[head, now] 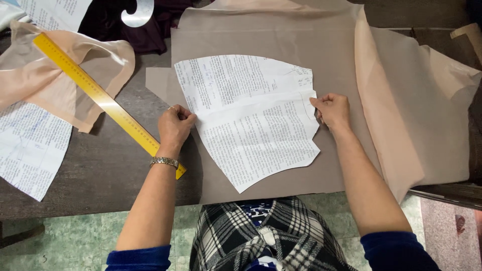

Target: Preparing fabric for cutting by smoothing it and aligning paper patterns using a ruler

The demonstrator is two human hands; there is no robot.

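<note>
- Step in hand, as it looks: placing a paper pattern piece [251, 118] on the taupe fabric [336, 75] and pressing it flat; both hands sit at its side edges.
- Pattern piece: printed white paper cut to a flared, fan-like shape, curved top and curved bottom, with a crease running across the middle. It lies wholly on the fabric, roughly centre of the table [100, 170].
- Left hand [174, 125]: fingers curled in, a loose fist, fingertips pinching or pressing the left edge of the paper at the crease. Ring on one finger, metal watch [164, 162] on the wrist. Looks like a grasp on the paper edge, not released.
- Right hand [331, 111]: fingers bent, thumb and forefinger nipped on the right edge of the paper at the crease line. Clenched on the paper, not open.
- Next move, judged: calls for keeping the paper taut and flat with no shift against the fabric, both edges held evenly; the crease could buckle if one side pulls harder.
- Yellow ruler [103, 98] lies diagonally just left of the left hand, its lower end passing under the wrist, untouched by the fingers.
- Peach sheer fabric [30, 80] lies under the ruler's upper end at left; another peach layer [401, 125] lies folded at right, on the taupe fabric.
- Second printed paper piece [30, 150] lies at far left, well apart from the hands.
</note>
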